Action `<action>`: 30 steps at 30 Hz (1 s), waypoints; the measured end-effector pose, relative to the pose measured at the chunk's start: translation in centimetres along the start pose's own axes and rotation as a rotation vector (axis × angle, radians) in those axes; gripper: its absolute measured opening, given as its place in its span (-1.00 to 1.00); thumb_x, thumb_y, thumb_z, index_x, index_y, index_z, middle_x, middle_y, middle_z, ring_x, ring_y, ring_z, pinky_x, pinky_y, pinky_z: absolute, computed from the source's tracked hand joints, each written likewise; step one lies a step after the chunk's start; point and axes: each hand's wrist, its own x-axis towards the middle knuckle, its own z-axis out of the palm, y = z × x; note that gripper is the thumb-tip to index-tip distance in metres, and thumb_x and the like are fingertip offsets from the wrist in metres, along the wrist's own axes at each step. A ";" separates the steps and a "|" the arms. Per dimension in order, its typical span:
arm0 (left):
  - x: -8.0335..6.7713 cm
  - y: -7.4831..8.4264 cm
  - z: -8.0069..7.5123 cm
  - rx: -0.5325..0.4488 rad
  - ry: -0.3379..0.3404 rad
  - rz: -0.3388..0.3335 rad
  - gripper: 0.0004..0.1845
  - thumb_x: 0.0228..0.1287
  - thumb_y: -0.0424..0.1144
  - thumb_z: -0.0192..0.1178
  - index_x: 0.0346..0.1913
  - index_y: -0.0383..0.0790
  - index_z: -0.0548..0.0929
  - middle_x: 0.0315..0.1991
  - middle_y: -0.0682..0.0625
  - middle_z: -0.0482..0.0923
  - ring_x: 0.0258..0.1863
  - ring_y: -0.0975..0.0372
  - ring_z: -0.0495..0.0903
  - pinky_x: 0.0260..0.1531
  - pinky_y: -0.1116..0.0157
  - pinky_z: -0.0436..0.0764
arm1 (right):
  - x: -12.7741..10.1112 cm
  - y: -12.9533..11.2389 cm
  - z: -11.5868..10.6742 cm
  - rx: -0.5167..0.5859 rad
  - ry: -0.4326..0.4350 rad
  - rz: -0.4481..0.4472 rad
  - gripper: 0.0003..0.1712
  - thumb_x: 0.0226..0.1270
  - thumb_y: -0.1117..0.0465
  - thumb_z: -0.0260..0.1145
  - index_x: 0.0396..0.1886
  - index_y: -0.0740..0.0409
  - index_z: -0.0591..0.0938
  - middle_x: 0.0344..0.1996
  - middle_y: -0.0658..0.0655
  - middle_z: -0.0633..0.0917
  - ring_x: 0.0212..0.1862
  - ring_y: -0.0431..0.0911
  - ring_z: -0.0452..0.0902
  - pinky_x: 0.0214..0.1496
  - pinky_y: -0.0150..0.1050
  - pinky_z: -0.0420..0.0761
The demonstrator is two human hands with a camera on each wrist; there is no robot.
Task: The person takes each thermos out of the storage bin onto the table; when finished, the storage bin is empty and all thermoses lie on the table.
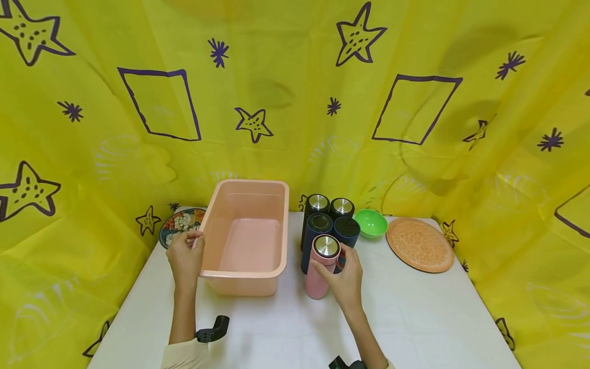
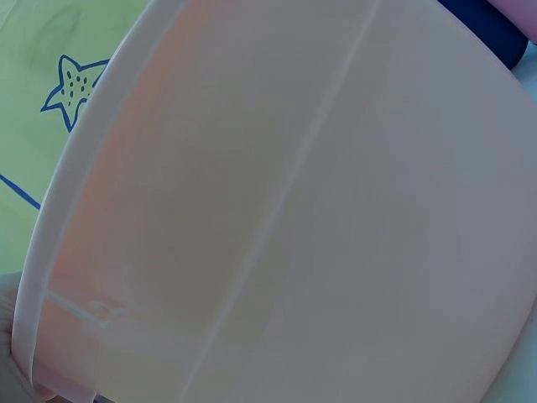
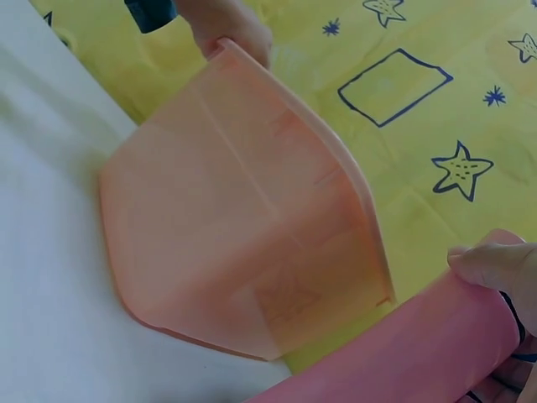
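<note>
The pink flask point(image 1: 321, 269) stood upright on the white table point(image 1: 415, 312), just right of the peach tub point(image 1: 245, 238), gripped near its steel lid by the right hand point(image 1: 343, 277). The left hand point(image 1: 185, 256) held the tub's left rim.

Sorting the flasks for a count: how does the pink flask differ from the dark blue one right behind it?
The pink flask shows a shiny silver lid; the dark blue flask has a dark lid. The right hand grips the pink flask; the dark blue flask stands untouched among the others. Both stand upright on the white table.
</note>
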 end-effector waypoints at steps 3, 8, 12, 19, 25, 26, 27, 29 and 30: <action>0.1 0.1 0.0 0.005 -0.008 0.001 -0.84 0.23 -0.34 0.26 -0.21 -0.39 0.71 -0.23 -0.27 0.58 -0.29 -0.07 0.66 -0.52 0.64 0.33 | -0.1 0.1 0.1 -0.015 0.011 -0.019 -0.18 -0.15 0.17 0.65 0.14 0.34 0.51 0.02 0.28 0.58 0.06 0.10 0.55 0.06 0.06 0.62; -0.1 0.0 0.0 0.025 -0.019 -0.014 -0.84 0.23 -0.32 0.26 -0.21 -0.37 0.71 -0.24 -0.25 0.57 -0.30 -0.04 0.63 -0.50 0.55 0.37 | -0.4 0.2 0.3 -0.036 0.027 -0.040 -0.16 -0.17 0.16 0.66 0.14 0.37 0.50 -0.01 0.28 0.58 0.05 0.10 0.55 0.06 0.09 0.61; -0.1 -0.1 0.0 0.030 -0.019 -0.011 -0.84 0.23 -0.34 0.26 -0.22 -0.37 0.71 -0.26 -0.25 0.56 -0.32 -0.03 0.62 -0.48 0.50 0.39 | -0.6 0.3 0.3 -0.051 0.030 -0.044 -0.15 -0.19 0.16 0.66 0.14 0.37 0.51 0.00 0.28 0.59 0.05 0.09 0.55 0.09 0.08 0.59; 0.1 0.0 0.6 0.034 -0.024 0.046 -0.87 0.20 -0.38 0.25 -0.23 -0.39 0.71 -0.32 -0.24 0.54 -0.31 -0.02 0.57 -0.37 0.29 0.45 | -0.7 0.6 0.0 -0.107 0.028 -0.036 -0.13 -0.15 0.09 0.65 0.18 0.33 0.50 0.01 0.27 0.58 0.07 0.09 0.54 0.13 0.06 0.56; 0.4 0.5 0.9 0.036 -0.057 0.083 -0.86 0.21 -0.40 0.21 -0.22 -0.40 0.70 -0.32 -0.29 0.52 -0.28 -0.04 0.47 -0.24 0.03 0.40 | -0.5 0.8 -0.5 -0.153 0.020 -0.044 -0.09 -0.14 0.04 0.64 0.21 0.32 0.47 0.03 0.26 0.55 0.10 0.09 0.50 0.17 0.07 0.52; 0.4 0.5 0.9 0.039 -0.063 0.084 -0.85 0.22 -0.40 0.20 -0.21 -0.40 0.70 -0.31 -0.29 0.52 -0.28 -0.05 0.47 -0.23 0.02 0.40 | -0.4 0.8 -0.6 -0.157 0.021 -0.046 -0.09 -0.14 0.03 0.64 0.21 0.32 0.47 0.03 0.26 0.54 0.11 0.09 0.48 0.18 0.08 0.51; 0.5 0.6 0.9 0.048 -0.069 0.084 -0.85 0.22 -0.40 0.19 -0.21 -0.40 0.70 -0.31 -0.30 0.52 -0.28 -0.05 0.46 -0.23 0.00 0.40 | -0.4 0.8 -0.6 -0.157 0.020 -0.048 -0.10 -0.13 0.03 0.63 0.21 0.31 0.47 0.03 0.26 0.54 0.12 0.09 0.47 0.20 0.09 0.50; 0.5 0.6 0.9 0.065 -0.082 0.083 -0.84 0.23 -0.39 0.18 -0.20 -0.40 0.69 -0.28 -0.31 0.53 -0.27 -0.07 0.47 -0.23 -0.01 0.41 | -0.4 0.8 -0.8 -0.155 0.022 -0.052 -0.12 -0.12 0.03 0.63 0.20 0.29 0.48 0.02 0.26 0.54 0.13 0.08 0.45 0.22 0.09 0.48; 0.5 0.6 0.8 0.078 -0.089 0.084 -0.84 0.24 -0.39 0.17 -0.20 -0.39 0.69 -0.27 -0.31 0.53 -0.25 -0.09 0.48 -0.22 -0.03 0.42 | -0.4 0.7 -0.8 -0.154 0.025 -0.056 -0.13 -0.11 0.04 0.62 0.20 0.29 0.48 0.01 0.26 0.54 0.12 0.07 0.45 0.22 0.09 0.47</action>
